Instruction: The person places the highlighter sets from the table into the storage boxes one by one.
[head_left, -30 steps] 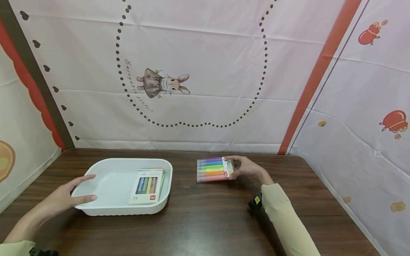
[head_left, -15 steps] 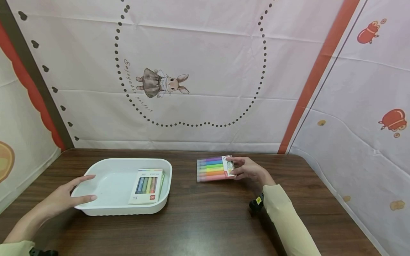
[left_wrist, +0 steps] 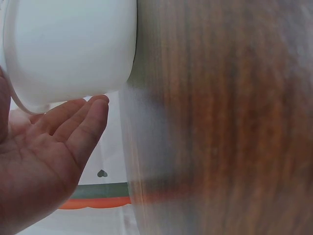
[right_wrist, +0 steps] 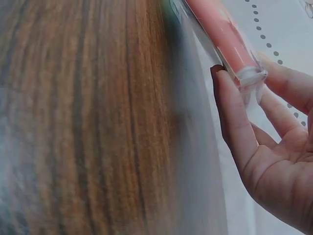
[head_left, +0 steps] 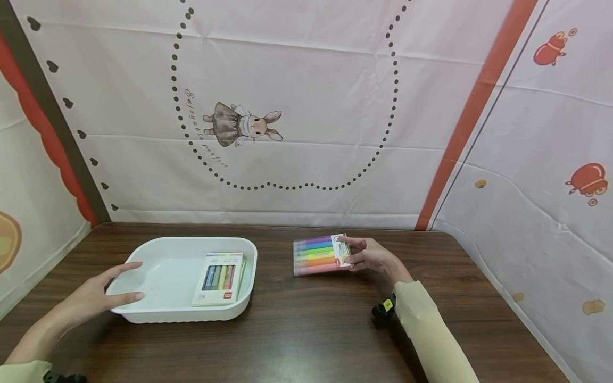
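In the head view my left hand [head_left: 98, 291] grips the left end of a white plastic tray [head_left: 158, 314], with thumb and index finger over the rim. The left wrist view shows its other fingers [left_wrist: 90, 129] against the outer wall. A white box of crayon-like sticks [head_left: 221, 279] with a window front leans inside the tray's right end, over a green-edged item mostly hidden behind it. My right hand [head_left: 373, 258] pinches the right end of a clear pack of rainbow-coloured markers [head_left: 315, 255]. In the right wrist view this end of the pack [right_wrist: 227, 39] is tilted up off the table.
Both things are on a dark wood-grain table [head_left: 306, 335]. A printed white cloth [head_left: 306, 106] with a rabbit picture hangs behind its back edge, and more cloth [head_left: 536, 223] runs along the right side. Small black wrist devices [head_left: 383, 308] sit at the sleeves.
My right hand's fingers have shifted on the end of the marker pack, and the pack has turned slightly, its left end coming a little nearer. The left hand and tray stay put.
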The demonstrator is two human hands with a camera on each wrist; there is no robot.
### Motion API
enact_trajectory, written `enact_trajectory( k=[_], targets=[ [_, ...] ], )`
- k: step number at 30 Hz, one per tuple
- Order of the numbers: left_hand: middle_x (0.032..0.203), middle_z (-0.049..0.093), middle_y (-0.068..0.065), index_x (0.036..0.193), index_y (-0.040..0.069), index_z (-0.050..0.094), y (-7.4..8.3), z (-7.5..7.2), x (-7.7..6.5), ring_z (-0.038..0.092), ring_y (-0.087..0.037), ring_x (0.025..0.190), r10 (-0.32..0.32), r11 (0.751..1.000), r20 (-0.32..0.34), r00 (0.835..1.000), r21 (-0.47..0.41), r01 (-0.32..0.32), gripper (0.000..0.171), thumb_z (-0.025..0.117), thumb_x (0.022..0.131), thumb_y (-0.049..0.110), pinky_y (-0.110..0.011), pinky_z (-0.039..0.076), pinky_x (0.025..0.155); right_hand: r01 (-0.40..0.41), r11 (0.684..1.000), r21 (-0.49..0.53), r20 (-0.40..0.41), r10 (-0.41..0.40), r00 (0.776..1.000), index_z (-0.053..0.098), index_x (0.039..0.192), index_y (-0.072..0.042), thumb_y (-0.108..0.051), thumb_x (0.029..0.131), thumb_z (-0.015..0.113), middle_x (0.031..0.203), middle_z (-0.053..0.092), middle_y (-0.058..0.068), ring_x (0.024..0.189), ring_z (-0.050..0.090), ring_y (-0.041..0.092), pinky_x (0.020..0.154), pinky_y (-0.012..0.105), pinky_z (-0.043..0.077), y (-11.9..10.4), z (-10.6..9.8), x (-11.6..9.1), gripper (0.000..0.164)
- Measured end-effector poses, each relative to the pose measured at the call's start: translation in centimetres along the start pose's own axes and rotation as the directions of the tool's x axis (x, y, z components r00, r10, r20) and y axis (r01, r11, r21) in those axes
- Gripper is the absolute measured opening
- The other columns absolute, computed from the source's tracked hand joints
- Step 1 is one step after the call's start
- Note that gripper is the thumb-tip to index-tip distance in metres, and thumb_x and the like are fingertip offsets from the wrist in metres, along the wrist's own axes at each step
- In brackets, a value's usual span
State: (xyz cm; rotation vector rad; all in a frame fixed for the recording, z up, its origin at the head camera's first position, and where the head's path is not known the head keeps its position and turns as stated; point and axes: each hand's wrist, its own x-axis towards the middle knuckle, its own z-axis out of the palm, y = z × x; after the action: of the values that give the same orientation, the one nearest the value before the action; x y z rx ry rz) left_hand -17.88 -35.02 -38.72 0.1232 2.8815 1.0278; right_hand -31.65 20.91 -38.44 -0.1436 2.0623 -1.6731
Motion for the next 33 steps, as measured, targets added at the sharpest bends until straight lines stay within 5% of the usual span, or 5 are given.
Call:
enact_trajectory(
  k=[33],
  targets=[
    [0.131, 0.025, -0.043, 0.137, -0.002, 0.029, -0.2, 0.0, 0.0, 0.028, -0.054, 0.115, 0.006, 1.000, -0.014, 1.000, 0.021, -0.005, 0.073, 0.065, 0.084, 0.032, -0.063, 0.031, 0.081, -0.007, 0.988, 0.155, 0.026, 0.003, 1.000, 0.032, 0.141, -0.011, 0.009, 0.082, 0.059, 0.144, 0.021, 0.019, 0.075, 0.061, 0.020, 0.069, 0.034, 0.054, -0.4, 0.7, -1.9, 0.069]
  ],
)
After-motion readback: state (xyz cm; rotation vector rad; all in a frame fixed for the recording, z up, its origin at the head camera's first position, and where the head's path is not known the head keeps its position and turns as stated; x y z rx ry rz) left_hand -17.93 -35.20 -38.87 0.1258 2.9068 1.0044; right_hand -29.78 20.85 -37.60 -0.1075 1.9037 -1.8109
